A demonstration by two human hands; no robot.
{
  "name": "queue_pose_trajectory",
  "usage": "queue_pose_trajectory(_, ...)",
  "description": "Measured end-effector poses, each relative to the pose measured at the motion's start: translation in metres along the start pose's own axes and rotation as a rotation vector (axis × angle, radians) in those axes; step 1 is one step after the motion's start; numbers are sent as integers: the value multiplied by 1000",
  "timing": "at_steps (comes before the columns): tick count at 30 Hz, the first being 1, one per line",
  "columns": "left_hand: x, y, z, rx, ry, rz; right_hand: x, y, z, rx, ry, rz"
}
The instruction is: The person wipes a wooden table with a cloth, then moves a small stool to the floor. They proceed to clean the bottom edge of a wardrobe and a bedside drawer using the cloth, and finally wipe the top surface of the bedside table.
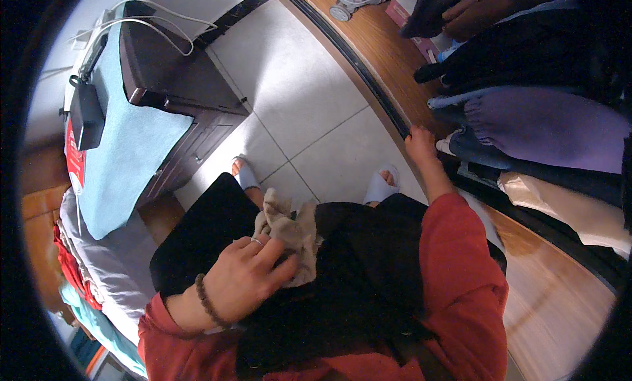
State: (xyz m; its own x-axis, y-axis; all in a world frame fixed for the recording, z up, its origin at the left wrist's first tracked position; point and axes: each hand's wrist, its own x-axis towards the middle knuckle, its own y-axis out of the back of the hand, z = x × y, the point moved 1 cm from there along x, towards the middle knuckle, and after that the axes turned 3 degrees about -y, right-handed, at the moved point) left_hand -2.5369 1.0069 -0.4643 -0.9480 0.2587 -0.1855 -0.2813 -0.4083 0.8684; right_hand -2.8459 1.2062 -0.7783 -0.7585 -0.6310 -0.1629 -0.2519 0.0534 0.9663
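My left hand (247, 275), with a ring and a beaded bracelet, holds a crumpled beige cloth (291, 228) above my lap. Black fabric (360, 262) covers my lap. At the right, my right hand (422, 141) rests with curled fingers at the dark sliding-door track (365, 70) on the edge of the wooden wardrobe floor (365, 33). Whether it grips anything there cannot be told. Nearest to it are hanging clothes, among them a purple garment (548, 129) and blue denim (474, 146).
A dark wooden cabinet (197, 85) with a light blue cloth (133, 149) and a black box (86, 117) stands at the left, white cables (163, 20) above it. Bedding (103, 262) lies at the lower left. My slippered feet are on the tiled floor (326, 139). A pale wooden panel (553, 312) is at the lower right.
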Motion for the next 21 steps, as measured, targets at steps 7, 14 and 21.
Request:
queue_pose_trajectory(7,4,1,0,-19,21,-3,1,-6,-2,6,-85,6)
queue_pose_trajectory(14,0,-5,-4,-17,39,-2,8,3,6,207,-114,-113)
queue_pose_trajectory(21,2,-3,-4,-42,42,-17,3,-9,-1,10,-118,113)
